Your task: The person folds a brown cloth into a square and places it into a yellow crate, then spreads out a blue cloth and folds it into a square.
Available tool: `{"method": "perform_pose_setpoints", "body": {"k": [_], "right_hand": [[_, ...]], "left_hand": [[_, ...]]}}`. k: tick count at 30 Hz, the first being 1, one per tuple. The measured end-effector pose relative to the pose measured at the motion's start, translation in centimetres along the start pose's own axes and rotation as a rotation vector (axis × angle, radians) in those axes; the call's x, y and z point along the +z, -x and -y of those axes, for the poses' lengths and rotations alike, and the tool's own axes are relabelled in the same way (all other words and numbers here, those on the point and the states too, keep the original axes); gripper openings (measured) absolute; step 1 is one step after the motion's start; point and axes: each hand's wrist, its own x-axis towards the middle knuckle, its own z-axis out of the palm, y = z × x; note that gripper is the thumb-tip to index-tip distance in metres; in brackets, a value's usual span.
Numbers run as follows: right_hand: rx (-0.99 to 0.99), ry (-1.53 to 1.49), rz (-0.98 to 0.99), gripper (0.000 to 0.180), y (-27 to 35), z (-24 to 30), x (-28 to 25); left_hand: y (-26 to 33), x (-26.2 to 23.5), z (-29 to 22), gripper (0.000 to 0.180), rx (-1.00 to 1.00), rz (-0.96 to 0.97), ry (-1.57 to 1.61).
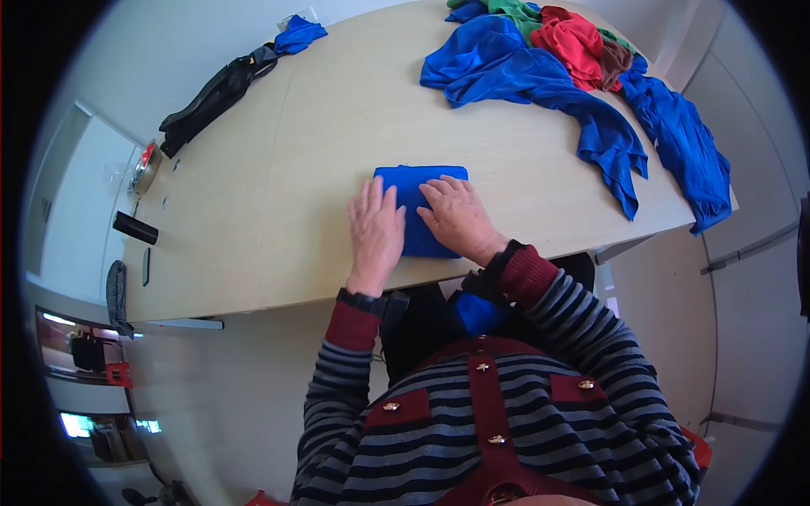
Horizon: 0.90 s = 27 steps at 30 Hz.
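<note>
A blue cloth folded into a neat rectangle (423, 240) lies flat on the table in front of me, close to its near edge. My left hand (376, 228) rests along the left side of the cloth, palm down, with the fingers stretched out. On the upper right part of the cloth lies my right hand (458, 212), also palm down with its fingers spread. Neither hand grips the fabric. The cloth's underside and its inner folds are hidden.
Loose blue clothes (515, 72) lie heaped at the table's (337, 110) far right with a red cloth (569, 46) and green and brown ones. A black garment (221, 93) and a small blue cloth (299, 34) lie far left. A black cylinder (135, 228) and phone-like object (146, 266) sit left.
</note>
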Motion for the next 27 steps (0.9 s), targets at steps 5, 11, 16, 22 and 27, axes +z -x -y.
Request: {"method": "perform_pose_setpoints", "body": {"k": [5,11,16,22,27], "right_hand": [[-0.017,0.117,-0.077,0.052,0.1,-1.3,3.7],[0.076,0.111,0.003,0.057,-0.4,-2.5,3.6],[0.117,0.093,0.016,0.057,-1.6,-4.4,3.4],[0.116,0.095,-0.005,0.058,-1.9,-4.6,3.5],[0.163,0.086,-0.023,0.057,-1.4,-4.9,3.0]], "left_hand": [[-2.4,4.5,0.6,0.046,0.126,0.119,0.194],[-2.2,5.6,1.2,0.050,0.105,0.149,0.178],[-2.6,6.0,0.7,0.053,0.058,0.175,0.144],[-2.5,5.9,1.1,0.054,0.043,0.177,0.170],[-2.6,6.1,0.7,0.056,0.020,0.211,0.180]]}}
